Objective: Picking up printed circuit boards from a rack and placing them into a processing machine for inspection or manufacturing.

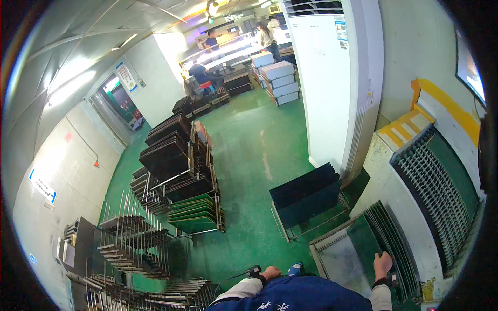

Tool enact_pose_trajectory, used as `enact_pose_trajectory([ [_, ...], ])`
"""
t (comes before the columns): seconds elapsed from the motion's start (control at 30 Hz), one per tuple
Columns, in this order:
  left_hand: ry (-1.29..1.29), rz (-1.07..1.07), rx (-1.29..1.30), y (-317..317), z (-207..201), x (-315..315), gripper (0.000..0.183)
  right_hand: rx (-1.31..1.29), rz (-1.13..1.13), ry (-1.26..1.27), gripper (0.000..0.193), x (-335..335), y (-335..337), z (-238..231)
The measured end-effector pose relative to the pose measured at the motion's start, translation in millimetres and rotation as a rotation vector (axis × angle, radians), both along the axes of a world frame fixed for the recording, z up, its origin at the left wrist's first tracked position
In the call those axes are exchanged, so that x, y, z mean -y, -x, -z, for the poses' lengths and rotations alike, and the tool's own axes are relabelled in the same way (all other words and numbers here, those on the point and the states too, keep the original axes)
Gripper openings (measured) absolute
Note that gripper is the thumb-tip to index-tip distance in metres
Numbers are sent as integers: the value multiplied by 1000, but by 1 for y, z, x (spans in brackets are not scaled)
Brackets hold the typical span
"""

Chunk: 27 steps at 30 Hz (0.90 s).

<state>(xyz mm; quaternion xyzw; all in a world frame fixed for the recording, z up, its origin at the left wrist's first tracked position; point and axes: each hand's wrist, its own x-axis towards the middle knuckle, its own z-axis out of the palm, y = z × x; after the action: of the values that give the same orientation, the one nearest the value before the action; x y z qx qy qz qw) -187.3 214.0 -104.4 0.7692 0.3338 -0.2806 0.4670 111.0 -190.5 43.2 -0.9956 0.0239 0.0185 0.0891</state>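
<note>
My right hand (383, 263) is closed at the edge of a dark green panel (363, 237), which stands in a rack at the lower right. More thin dark panels (391, 233) stand upright in a row just right of that hand. My left hand (271, 272) is held in front of my body with its fingers curled, and nothing shows in it. A dark band with a small box (254, 270) sits on the left wrist.
A roller conveyor (436, 181) slopes down on the right. Ahead stands a rack of black panels (306, 194) beside a tall white air conditioner (329, 88). On the left are wire racks (135, 238) and stacked panel racks (176, 150). People (267, 39) work at the far benches.
</note>
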Motion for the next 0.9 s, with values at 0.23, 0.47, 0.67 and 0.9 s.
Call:
enact_pose_trajectory([
  [0.23,-28,-12,54,3,15,0,32,-24,-133,-151,25,5,11,14],
  [0.47,-27,32,43,-10,21,4,38,50,-62,-91,23,19,4,-67],
  [0.67,-76,156,33,-10,30,-4,41,45,32,-259,42,70,-4,-166],
  [0.9,5,75,7,-34,-11,12,31,469,309,-1062,44,161,-3,-187],
])
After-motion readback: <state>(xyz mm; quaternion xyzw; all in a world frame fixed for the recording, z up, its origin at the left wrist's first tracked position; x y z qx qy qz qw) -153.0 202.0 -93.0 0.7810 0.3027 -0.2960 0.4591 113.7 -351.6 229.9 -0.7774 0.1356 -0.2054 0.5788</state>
